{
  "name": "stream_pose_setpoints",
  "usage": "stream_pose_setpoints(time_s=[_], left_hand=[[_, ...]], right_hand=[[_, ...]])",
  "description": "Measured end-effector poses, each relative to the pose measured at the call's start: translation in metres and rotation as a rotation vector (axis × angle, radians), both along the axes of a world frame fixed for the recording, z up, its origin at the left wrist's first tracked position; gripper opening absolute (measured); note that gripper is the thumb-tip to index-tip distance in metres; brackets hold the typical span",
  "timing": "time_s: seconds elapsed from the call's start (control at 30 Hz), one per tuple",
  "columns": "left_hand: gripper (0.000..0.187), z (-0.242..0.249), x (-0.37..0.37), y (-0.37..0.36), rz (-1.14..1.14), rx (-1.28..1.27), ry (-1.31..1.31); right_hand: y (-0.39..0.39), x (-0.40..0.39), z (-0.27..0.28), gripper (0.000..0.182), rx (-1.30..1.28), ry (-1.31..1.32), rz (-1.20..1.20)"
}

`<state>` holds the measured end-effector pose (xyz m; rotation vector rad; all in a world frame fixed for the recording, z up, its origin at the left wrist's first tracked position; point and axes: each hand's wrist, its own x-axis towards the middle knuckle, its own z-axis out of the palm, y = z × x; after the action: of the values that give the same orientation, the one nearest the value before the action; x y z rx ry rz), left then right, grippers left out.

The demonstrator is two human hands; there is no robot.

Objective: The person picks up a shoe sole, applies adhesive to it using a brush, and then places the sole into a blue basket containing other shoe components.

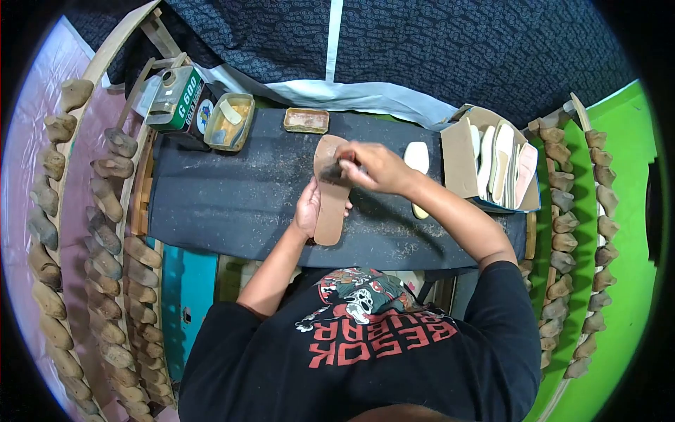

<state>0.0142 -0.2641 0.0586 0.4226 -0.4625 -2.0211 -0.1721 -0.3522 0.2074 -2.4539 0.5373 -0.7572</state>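
A brown shoe sole point(329, 218) lies lengthwise over the dark tabletop, its rounded ends toward and away from me. My left hand point(309, 207) holds it from the left, with fingertips showing at its right edge. Over the upper part of the sole, my right hand point(365, 167) is closed on a small dark object point(332, 171), blurred and too unclear to name. To the right of my right hand lies a pale cream insole point(416, 157), with a yellowish piece point(420, 212) below it.
A cardboard box point(460, 158) of insoles stands at the right. Behind are a shallow tray point(306, 121), a tub point(230, 123) with a spatula and a green G 600 can point(176, 102). Racks of shoe lasts point(105, 235) flank the dark table point(211, 204).
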Motion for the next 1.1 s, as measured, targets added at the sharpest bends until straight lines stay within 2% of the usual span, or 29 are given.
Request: stream_pose_setpoints(time_s=[0.17, 0.3, 0.4, 0.5, 0.77, 0.87, 1.1], left_hand=[[0.064, -0.003, -0.002, -0.001, 0.059, 0.0, -0.008], [0.063, -0.004, 0.0, 0.0, 0.096, 0.014, -0.052], [0.064, -0.004, 0.006, 0.004, 0.116, 0.056, -0.068], [0.065, -0.004, 0.015, 0.01, 0.127, 0.043, -0.088], [0.067, -0.005, 0.046, 0.033, 0.216, 0.114, -0.067], [0.068, -0.01, 0.063, 0.036, 0.188, 0.041, -0.065], [0.067, -0.002, 0.069, 0.026, 0.223, 0.077, -0.083]], right_hand=[[-0.041, 0.017, 0.0, 0.016, 0.13, -0.078, -0.232], [-0.071, 0.037, -0.002, 0.016, 0.078, -0.2, -0.361], [-0.1, 0.051, -0.026, 0.025, 0.085, -0.187, -0.429], [-0.118, 0.063, -0.052, 0.029, 0.136, 0.052, -0.53], [-0.135, 0.107, -0.092, 0.03, 0.226, 0.048, -0.47], [-0.14, 0.111, -0.089, 0.031, 0.234, 0.049, -0.493], [-0.141, 0.085, -0.066, 0.033, 0.136, 0.25, -0.559]])
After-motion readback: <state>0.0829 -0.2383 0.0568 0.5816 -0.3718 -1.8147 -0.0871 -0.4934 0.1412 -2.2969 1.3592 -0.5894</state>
